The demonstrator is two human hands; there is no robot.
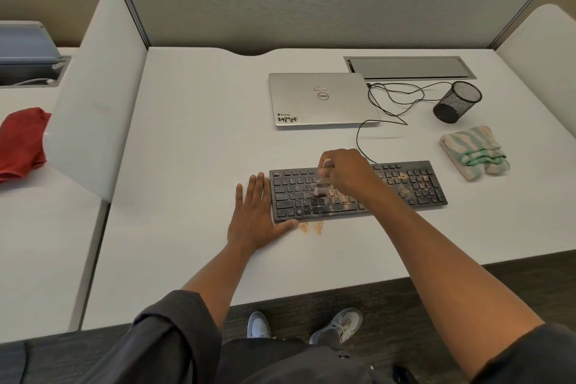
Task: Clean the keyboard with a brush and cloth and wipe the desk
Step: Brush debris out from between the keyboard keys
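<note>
The keyboard (358,190) lies flat on the near-centre of the desk (193,134), long edge facing the person, with orange-brown dust spread over the middle keys and the right-hand key block. The brush (322,184) stands nearly upright over the left-centre keys, bristles down on the key tops and handle rising into the right hand (346,170); this steep angle probably lets the bristle tips reach into the gaps between keys. The right hand closes its curled fingers around the brush handle in a firm grasp. The left hand (257,212) lies flat on the desk with fingers straight and spread, holding nothing, its thumb side against the left near corner of the keyboard; this placement most likely braces the keyboard against sliding under the brush strokes. Two small patches of dust (311,227) sit on the desk just beside the near edge of the keyboard, so the desk wipe is judged not yet done. The folded striped cloth (475,153) rests untouched right of the keyboard, within reach for the wiping step. A closed laptop (321,98) lies farther back, its cable (389,103) looping toward the keyboard. A black mesh cup (456,101) stands at the far right.
</note>
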